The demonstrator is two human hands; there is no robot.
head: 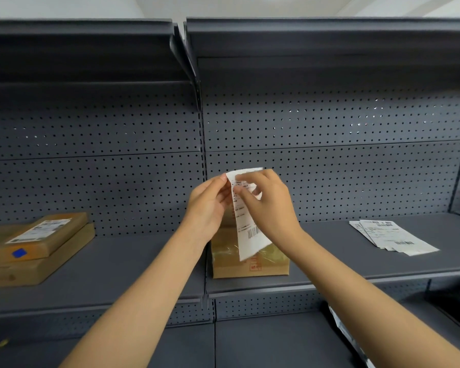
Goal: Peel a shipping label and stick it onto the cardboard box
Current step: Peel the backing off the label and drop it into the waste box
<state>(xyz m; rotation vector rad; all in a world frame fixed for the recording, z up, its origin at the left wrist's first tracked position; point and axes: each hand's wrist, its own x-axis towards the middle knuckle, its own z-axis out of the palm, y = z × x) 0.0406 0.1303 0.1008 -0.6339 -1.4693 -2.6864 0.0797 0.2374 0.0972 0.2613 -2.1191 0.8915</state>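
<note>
Two bare hands work the top corner of a long white paper shipping label (246, 221) printed with a barcode: the left hand (209, 205) pinches its upper edge, the right hand (270, 203) has fingertips closed on a curling corner, apparently splitting face from backing. It hangs limp, held above a small brown cardboard box (250, 264) with glossy tape and red print, which sits on the dark grey metal shelf (144, 264). Thin paper may tear or fold onto its own adhesive if pulled crookedly. More printed sheets (393, 237) lie right; two stacked flat labelled cartons (35, 248) lie left.
</note>
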